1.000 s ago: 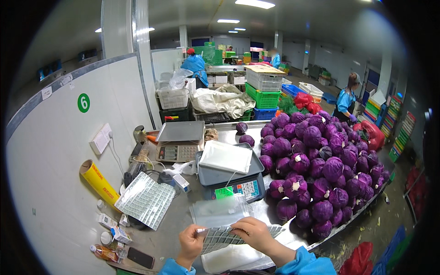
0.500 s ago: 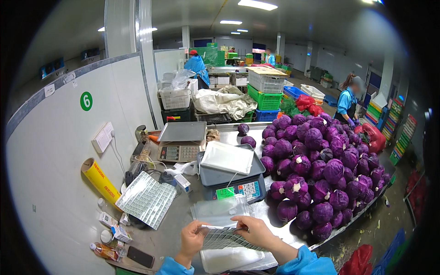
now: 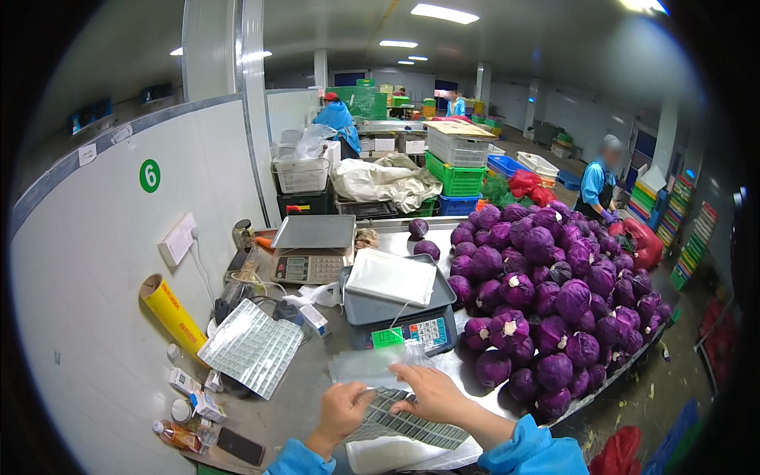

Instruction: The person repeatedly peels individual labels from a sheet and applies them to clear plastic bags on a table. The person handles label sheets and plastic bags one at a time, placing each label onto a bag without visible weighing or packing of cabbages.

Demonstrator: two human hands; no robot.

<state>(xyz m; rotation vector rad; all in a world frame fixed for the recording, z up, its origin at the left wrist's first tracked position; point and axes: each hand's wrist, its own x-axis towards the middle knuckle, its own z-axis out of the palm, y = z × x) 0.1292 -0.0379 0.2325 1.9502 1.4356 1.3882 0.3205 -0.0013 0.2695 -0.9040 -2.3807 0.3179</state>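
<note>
My left hand (image 3: pixel 342 413) pinches the left edge of a sheet of small printed labels (image 3: pixel 431 426), with a dark grid on it. My right hand (image 3: pixel 434 396) is on the sheet's upper edge, its thumb near the surface and its fingers reaching left toward my left hand. Under the sheet lies a pile of white film or bags (image 3: pixel 376 455). Just beyond my hands are flat clear plastic bags (image 3: pixel 368 364). Farther on, a digital scale (image 3: pixel 412 336) with a lit green display bears a stack of white sheets or trays (image 3: pixel 392 277).
Red cabbages (image 3: pixel 546 301) are heaped on the steel table's right. A second scale (image 3: pixel 313 265) stands behind. At left lie more label sheets (image 3: pixel 253 348), a yellow roll (image 3: pixel 174 321), a phone (image 3: pixel 240 446) and a drink bottle (image 3: pixel 178 435). A co-worker (image 3: pixel 598 182) stands beyond the cabbages.
My right hand has shifted from pinching the sheet's top edge to lying over it with the fingers more stretched. The sheet now tilts so more of its grid shows.
</note>
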